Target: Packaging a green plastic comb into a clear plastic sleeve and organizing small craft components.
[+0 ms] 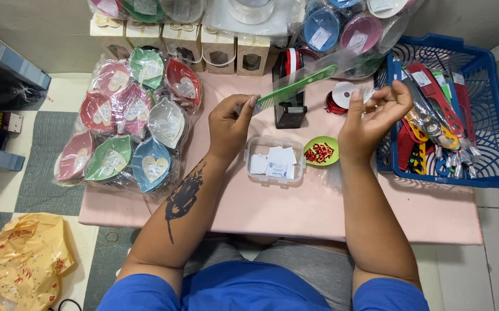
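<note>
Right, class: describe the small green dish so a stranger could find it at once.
Start at the pink table. Near its middle, beside the clear box of paper slips, just below the right hand, sits the dish. It alone is round, lime green and holds red bits.

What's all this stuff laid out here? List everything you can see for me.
Comb: one, green, held over the table.
Clear tub: one, holding white paper slips, table centre.
Small dish: one, green, with red bits, right of the tub.
Tape dispenser: one, black, behind the tub.
Ribbon spool: one, red and white, beside the dispenser.
Leaf-shaped dishes: many, red, green, blue and white, bagged, table left.
Basket: one, blue, packaged combs inside, right.
Gift boxes: several, cream, at the back.
Plastic bag: one, yellow, floor left.
Table: one, pink.
Left hand: holds the comb.
Right hand: raised, fingers pinched together.
</note>
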